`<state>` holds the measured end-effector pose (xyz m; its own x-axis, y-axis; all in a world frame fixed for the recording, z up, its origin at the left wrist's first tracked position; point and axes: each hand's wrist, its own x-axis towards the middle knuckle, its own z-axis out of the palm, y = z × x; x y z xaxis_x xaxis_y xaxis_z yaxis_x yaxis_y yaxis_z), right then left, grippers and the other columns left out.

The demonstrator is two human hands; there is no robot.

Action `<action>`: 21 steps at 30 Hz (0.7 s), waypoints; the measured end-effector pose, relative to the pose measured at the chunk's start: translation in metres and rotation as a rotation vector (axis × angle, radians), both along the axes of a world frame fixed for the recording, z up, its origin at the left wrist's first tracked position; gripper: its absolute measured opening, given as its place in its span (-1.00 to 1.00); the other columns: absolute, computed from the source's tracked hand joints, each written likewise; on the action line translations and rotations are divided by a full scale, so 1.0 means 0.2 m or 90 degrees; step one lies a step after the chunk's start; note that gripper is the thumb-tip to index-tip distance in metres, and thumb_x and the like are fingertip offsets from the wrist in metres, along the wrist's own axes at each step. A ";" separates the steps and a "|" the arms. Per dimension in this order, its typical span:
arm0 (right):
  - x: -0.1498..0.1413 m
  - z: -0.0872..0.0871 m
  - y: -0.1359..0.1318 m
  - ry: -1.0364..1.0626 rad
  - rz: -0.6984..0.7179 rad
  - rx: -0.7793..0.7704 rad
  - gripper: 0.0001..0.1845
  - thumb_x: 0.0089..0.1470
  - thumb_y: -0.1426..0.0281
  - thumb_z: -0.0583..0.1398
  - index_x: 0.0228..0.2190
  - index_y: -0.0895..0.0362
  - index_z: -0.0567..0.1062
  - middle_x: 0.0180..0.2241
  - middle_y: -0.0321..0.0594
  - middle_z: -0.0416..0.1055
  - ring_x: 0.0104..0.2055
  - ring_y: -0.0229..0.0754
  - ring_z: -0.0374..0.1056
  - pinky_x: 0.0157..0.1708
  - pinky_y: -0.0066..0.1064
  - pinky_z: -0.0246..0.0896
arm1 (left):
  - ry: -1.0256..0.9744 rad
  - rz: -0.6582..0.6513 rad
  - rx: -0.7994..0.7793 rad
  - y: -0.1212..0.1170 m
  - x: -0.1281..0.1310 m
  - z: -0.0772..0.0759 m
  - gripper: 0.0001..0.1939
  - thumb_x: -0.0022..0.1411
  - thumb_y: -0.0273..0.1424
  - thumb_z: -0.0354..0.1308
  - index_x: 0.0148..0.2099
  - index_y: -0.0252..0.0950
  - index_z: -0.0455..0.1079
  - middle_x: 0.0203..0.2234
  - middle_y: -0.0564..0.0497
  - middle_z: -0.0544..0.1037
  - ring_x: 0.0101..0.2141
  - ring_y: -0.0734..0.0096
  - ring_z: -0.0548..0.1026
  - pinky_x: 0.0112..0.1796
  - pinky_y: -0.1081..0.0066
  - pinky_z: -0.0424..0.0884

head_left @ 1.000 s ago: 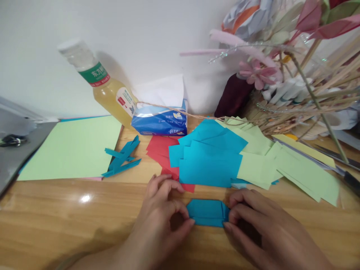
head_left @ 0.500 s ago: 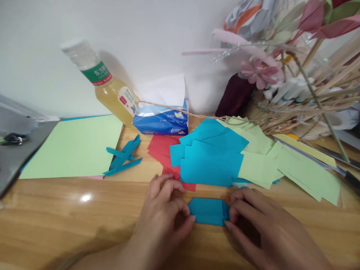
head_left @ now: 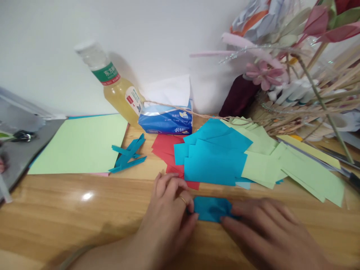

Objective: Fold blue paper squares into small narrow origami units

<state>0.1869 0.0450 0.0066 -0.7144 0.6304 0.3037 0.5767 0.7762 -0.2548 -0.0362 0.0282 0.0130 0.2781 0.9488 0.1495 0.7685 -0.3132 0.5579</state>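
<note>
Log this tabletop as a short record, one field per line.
left hand: at left end of small blue paper
right hand: at its right end, blurred
behind the paper: blue sheets, red sheets, pale green sheets
far left: large green sheet, blue strips
against wall: bottle, tissue pack

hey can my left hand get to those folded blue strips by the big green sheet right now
Probably yes: only bare tabletop shows between your left hand and the strips, though it would likely have to let go of the small blue paper first.
</note>
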 end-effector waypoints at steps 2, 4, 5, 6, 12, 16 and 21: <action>0.00 0.00 -0.01 -0.007 0.079 0.054 -0.60 0.20 0.55 -0.12 -0.13 0.04 0.41 -0.27 -0.30 0.49 -0.21 -0.19 0.36 -0.16 -0.28 0.24 | 0.028 -0.018 0.053 0.00 0.00 0.00 -0.89 0.11 -0.56 0.06 -0.38 -0.23 0.31 -0.28 -0.02 0.36 -0.09 0.18 0.23 0.04 -0.03 0.12; 0.00 0.01 -0.01 -0.018 0.118 0.075 -0.59 0.22 0.56 -0.16 -0.11 0.10 0.41 -0.28 -0.30 0.51 -0.22 -0.22 0.36 -0.15 -0.31 0.25 | 0.065 -0.040 0.135 -0.01 0.01 0.00 -0.84 0.17 -0.54 0.05 -0.39 -0.18 0.36 -0.33 0.07 0.40 -0.12 0.30 0.28 0.09 0.11 0.06; 0.00 0.01 -0.01 -0.023 0.120 0.079 -0.60 0.23 0.54 -0.16 -0.12 0.11 0.41 -0.28 -0.31 0.51 -0.23 -0.22 0.36 -0.15 -0.32 0.25 | 0.086 -0.052 0.179 -0.02 0.01 -0.01 -0.82 0.20 -0.52 0.05 -0.38 -0.15 0.39 -0.37 0.11 0.42 -0.15 0.35 0.29 0.12 0.19 0.01; -0.01 0.01 -0.01 -0.027 0.116 0.083 -0.60 0.24 0.53 -0.16 -0.13 0.11 0.41 -0.29 -0.31 0.51 -0.23 -0.23 0.36 -0.16 -0.32 0.26 | 0.109 -0.066 0.225 -0.04 0.01 -0.03 -0.81 0.23 -0.49 0.04 -0.35 -0.12 0.41 -0.40 0.14 0.44 -0.17 0.40 0.30 0.14 0.25 -0.04; -0.02 0.00 -0.01 0.035 0.071 0.107 -0.52 0.27 0.52 -0.23 -0.21 0.09 0.46 -0.36 -0.35 0.51 -0.30 -0.24 0.36 -0.27 -0.33 0.27 | 0.254 -0.087 0.357 -0.16 0.00 -0.10 -0.68 0.34 -0.45 -0.14 -0.09 -0.24 0.45 -0.37 0.08 0.53 -0.17 0.41 0.28 0.12 0.37 -0.10; -0.02 0.03 0.00 0.014 0.085 0.096 -0.56 0.29 0.48 -0.20 -0.20 0.07 0.44 -0.33 -0.40 0.51 -0.29 -0.25 0.37 -0.29 -0.34 0.23 | 0.317 -0.071 0.382 -0.21 -0.03 -0.10 -0.66 0.36 -0.48 -0.18 -0.11 -0.23 0.44 -0.38 0.11 0.54 -0.21 0.44 0.30 -0.07 0.41 0.09; -0.03 0.07 0.02 0.030 0.076 0.105 -0.51 0.30 0.47 -0.24 -0.24 0.05 0.46 -0.36 -0.44 0.51 -0.34 -0.26 0.37 -0.33 -0.34 0.19 | 0.367 -0.056 0.346 -0.25 -0.05 -0.08 -0.76 0.30 -0.47 -0.02 -0.07 -0.24 0.42 -0.36 0.11 0.54 -0.29 0.46 0.35 -0.17 0.45 0.14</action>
<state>0.1813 0.0494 0.0214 -0.7634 0.4808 0.4314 0.4683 0.8719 -0.1430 -0.0455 -0.0226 -0.0033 0.5233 0.7551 0.3949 0.8493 -0.5003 -0.1688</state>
